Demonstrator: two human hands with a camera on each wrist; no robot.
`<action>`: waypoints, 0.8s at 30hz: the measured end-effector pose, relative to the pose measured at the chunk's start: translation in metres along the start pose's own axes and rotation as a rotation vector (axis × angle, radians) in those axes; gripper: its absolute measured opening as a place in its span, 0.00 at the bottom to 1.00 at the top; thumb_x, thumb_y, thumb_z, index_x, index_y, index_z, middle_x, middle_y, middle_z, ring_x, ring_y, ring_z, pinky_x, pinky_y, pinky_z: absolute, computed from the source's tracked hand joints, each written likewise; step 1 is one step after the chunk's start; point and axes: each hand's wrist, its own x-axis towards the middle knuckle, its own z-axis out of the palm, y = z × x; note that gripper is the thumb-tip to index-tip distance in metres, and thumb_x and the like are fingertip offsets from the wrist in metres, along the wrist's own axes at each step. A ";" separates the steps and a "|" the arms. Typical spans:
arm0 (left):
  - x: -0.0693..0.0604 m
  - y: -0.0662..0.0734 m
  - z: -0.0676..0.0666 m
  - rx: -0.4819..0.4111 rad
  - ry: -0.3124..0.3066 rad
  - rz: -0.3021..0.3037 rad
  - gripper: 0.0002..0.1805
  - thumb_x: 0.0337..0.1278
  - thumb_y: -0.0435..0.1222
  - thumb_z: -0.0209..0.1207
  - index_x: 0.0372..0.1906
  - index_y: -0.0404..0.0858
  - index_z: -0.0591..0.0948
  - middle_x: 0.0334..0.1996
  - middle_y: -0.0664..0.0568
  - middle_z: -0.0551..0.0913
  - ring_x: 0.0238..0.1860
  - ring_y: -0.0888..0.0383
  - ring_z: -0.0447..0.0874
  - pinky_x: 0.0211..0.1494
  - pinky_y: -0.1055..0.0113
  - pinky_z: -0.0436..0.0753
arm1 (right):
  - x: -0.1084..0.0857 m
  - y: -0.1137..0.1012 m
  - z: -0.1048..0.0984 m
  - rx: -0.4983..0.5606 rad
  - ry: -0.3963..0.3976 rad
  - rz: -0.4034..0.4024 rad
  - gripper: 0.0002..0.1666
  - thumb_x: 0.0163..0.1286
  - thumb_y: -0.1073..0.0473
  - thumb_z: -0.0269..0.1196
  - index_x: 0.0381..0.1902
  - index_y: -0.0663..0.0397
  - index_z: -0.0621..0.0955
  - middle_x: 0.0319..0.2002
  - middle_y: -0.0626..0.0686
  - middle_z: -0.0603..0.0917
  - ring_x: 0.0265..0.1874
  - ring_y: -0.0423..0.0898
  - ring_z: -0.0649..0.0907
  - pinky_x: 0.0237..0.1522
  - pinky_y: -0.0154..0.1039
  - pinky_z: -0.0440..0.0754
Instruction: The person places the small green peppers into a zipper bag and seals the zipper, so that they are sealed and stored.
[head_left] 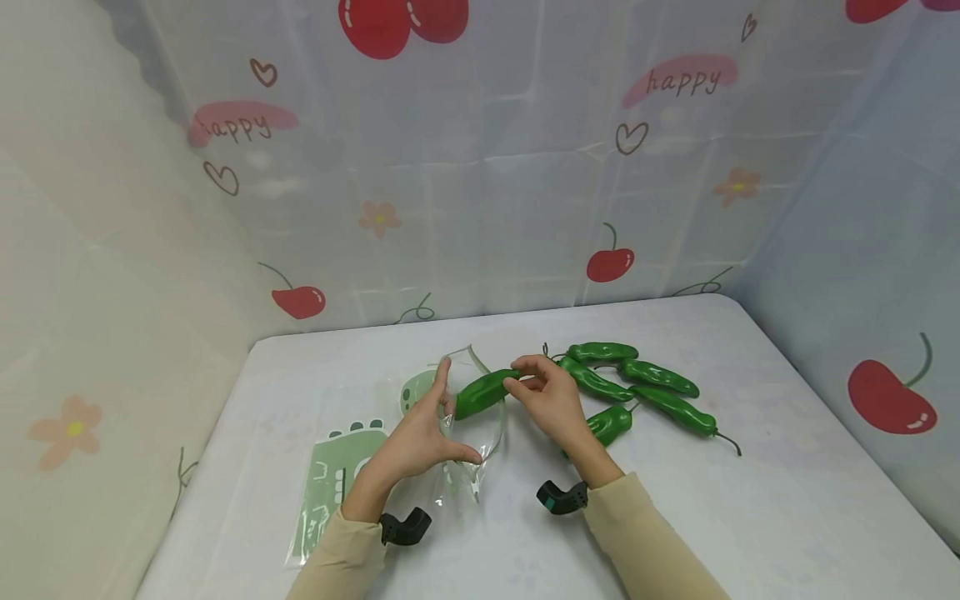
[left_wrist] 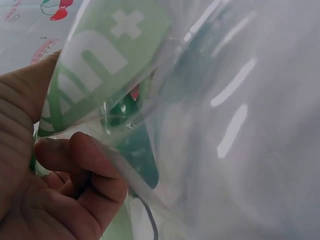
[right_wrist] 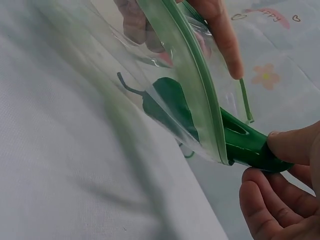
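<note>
My right hand (head_left: 551, 398) pinches the pointed end of a glossy green chili pepper (head_left: 482, 393) between thumb and fingers. The pepper's stem end lies inside a clear plastic zip bag (right_wrist: 210, 110) with a green-edged mouth, while its tip sticks out. My left hand (head_left: 416, 437) holds that bag at its mouth, thumb and forefinger spread wide, the other fingers curled at the plastic. Through the film in the left wrist view the pepper (left_wrist: 142, 155) shows partly, behind glare. A green and white print (left_wrist: 95, 65) covers part of the bag.
Several more green peppers (head_left: 660, 377) lie grouped to the right of my right hand, one (head_left: 609, 423) partly behind my wrist. Flat on the left of the white table (head_left: 750, 533) is a green printed plastic piece (head_left: 315, 492). A patterned curtain (head_left: 487, 192) hangs behind.
</note>
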 end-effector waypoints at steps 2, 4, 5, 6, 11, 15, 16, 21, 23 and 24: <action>0.000 0.000 0.000 -0.001 -0.001 0.001 0.84 0.28 0.51 0.86 0.85 0.53 0.36 0.40 0.54 0.70 0.30 0.61 0.64 0.35 0.67 0.72 | 0.000 -0.002 0.002 -0.004 0.003 0.012 0.15 0.66 0.56 0.74 0.49 0.49 0.85 0.49 0.53 0.87 0.40 0.47 0.88 0.37 0.39 0.82; 0.000 0.000 0.000 -0.004 -0.003 -0.002 0.84 0.27 0.51 0.86 0.85 0.53 0.36 0.40 0.53 0.70 0.30 0.61 0.64 0.35 0.67 0.72 | 0.000 -0.003 0.003 -0.008 0.004 0.024 0.14 0.66 0.57 0.74 0.47 0.49 0.84 0.48 0.53 0.87 0.39 0.47 0.88 0.37 0.38 0.82; 0.000 0.000 0.000 -0.003 -0.002 -0.004 0.84 0.28 0.51 0.86 0.85 0.52 0.36 0.41 0.52 0.71 0.30 0.61 0.64 0.35 0.67 0.72 | 0.000 -0.004 0.004 -0.010 0.002 0.029 0.14 0.65 0.57 0.75 0.47 0.49 0.84 0.48 0.53 0.86 0.39 0.46 0.88 0.37 0.38 0.82; 0.000 0.000 0.000 -0.003 -0.002 -0.005 0.84 0.28 0.51 0.86 0.85 0.52 0.35 0.41 0.51 0.71 0.30 0.61 0.64 0.35 0.67 0.72 | 0.000 -0.004 0.005 -0.015 0.002 0.037 0.13 0.65 0.57 0.75 0.46 0.49 0.84 0.48 0.53 0.86 0.39 0.45 0.88 0.36 0.37 0.82; 0.000 0.001 0.000 0.004 -0.002 -0.008 0.84 0.28 0.51 0.86 0.85 0.53 0.35 0.43 0.48 0.72 0.30 0.60 0.65 0.35 0.66 0.72 | -0.001 -0.006 0.008 -0.027 -0.002 0.063 0.13 0.65 0.57 0.75 0.45 0.49 0.84 0.46 0.54 0.86 0.38 0.45 0.87 0.35 0.37 0.82; -0.001 0.001 0.000 0.002 -0.006 -0.011 0.84 0.29 0.51 0.86 0.85 0.54 0.34 0.42 0.51 0.71 0.30 0.61 0.64 0.35 0.67 0.72 | -0.001 -0.006 0.011 -0.048 -0.009 0.053 0.12 0.64 0.57 0.76 0.42 0.49 0.85 0.42 0.53 0.87 0.36 0.45 0.85 0.34 0.37 0.81; -0.001 0.002 0.000 0.002 -0.007 -0.013 0.84 0.29 0.51 0.86 0.84 0.55 0.34 0.41 0.53 0.70 0.29 0.62 0.64 0.35 0.67 0.72 | -0.001 -0.006 0.012 -0.054 -0.011 0.047 0.11 0.63 0.57 0.76 0.41 0.49 0.85 0.41 0.52 0.87 0.36 0.45 0.85 0.33 0.37 0.81; -0.001 0.003 0.001 0.006 -0.005 -0.017 0.83 0.30 0.49 0.86 0.84 0.55 0.34 0.40 0.56 0.69 0.30 0.62 0.64 0.35 0.68 0.72 | -0.001 -0.003 0.015 -0.081 -0.013 0.033 0.10 0.63 0.58 0.76 0.39 0.48 0.86 0.37 0.50 0.87 0.33 0.44 0.83 0.32 0.36 0.80; -0.001 0.003 0.001 0.006 -0.005 -0.017 0.83 0.30 0.48 0.86 0.84 0.54 0.34 0.40 0.56 0.69 0.29 0.62 0.64 0.34 0.68 0.72 | -0.001 -0.002 0.016 -0.093 -0.015 0.029 0.08 0.63 0.57 0.76 0.38 0.48 0.86 0.35 0.49 0.87 0.33 0.43 0.83 0.32 0.36 0.80; -0.001 0.003 0.001 0.005 -0.005 -0.016 0.83 0.30 0.48 0.86 0.85 0.54 0.34 0.40 0.56 0.69 0.29 0.62 0.63 0.34 0.68 0.72 | -0.001 -0.002 0.016 -0.099 -0.015 0.027 0.07 0.63 0.57 0.76 0.37 0.47 0.87 0.34 0.48 0.88 0.32 0.42 0.83 0.33 0.36 0.80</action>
